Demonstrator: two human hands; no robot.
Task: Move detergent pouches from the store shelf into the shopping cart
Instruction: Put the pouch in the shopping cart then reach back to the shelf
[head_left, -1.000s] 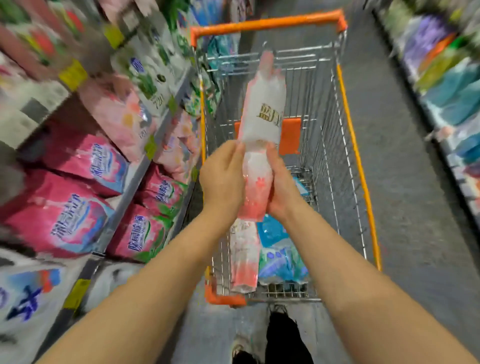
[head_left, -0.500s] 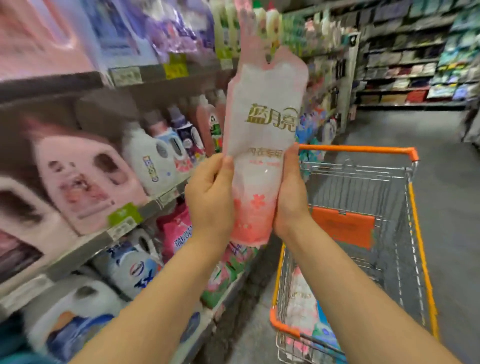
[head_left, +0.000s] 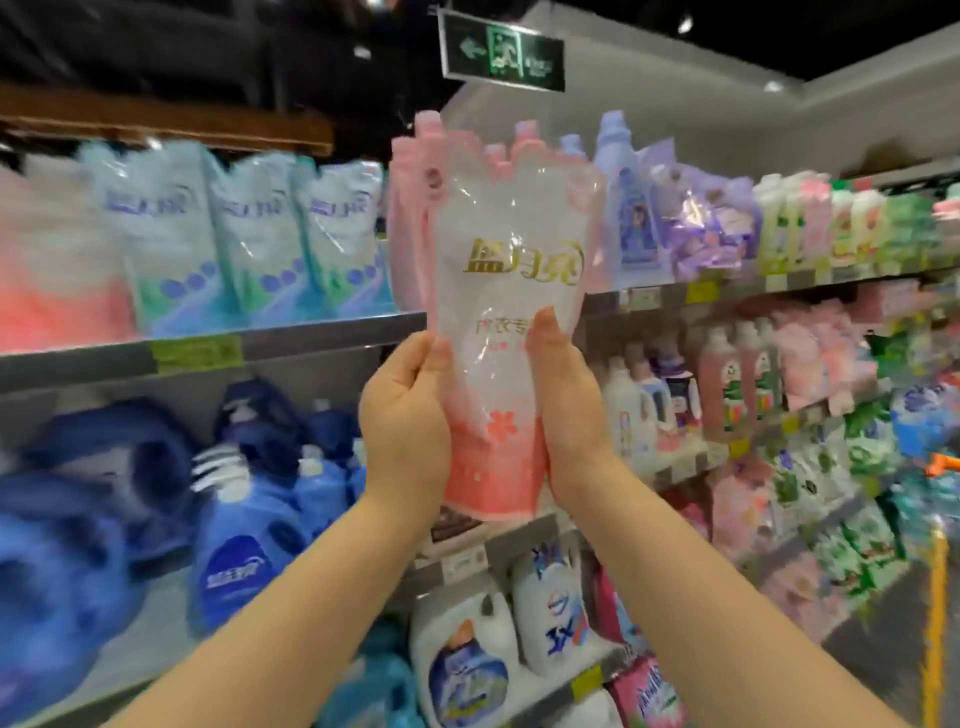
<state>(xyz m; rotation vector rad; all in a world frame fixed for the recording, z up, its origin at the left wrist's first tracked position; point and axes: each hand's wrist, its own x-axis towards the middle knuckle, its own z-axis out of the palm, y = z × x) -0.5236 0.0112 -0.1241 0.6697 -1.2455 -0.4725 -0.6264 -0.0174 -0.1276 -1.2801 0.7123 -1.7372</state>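
I hold a white and pink detergent pouch (head_left: 506, 291) upright with gold lettering, raised in front of the upper store shelf (head_left: 311, 340). My left hand (head_left: 408, 415) grips its lower left side and my right hand (head_left: 563, 410) grips its lower right side. More pink pouches (head_left: 413, 208) stand on that shelf just behind it. Several blue-green pouches (head_left: 260, 239) stand to the left. Of the shopping cart only an orange bit (head_left: 943, 462) and a yellow edge (head_left: 935, 623) show at the far right.
Blue detergent jugs (head_left: 244, 525) fill the lower left shelf, white jugs (head_left: 467, 654) stand below the pouch, and purple and pink bottles (head_left: 675, 228) line the shelves to the right. A green exit sign (head_left: 501, 54) hangs overhead.
The view has swung from the cart up to the shelves. Both hands kept hold of the pouch and raised it from over the cart to the upper shelf level.
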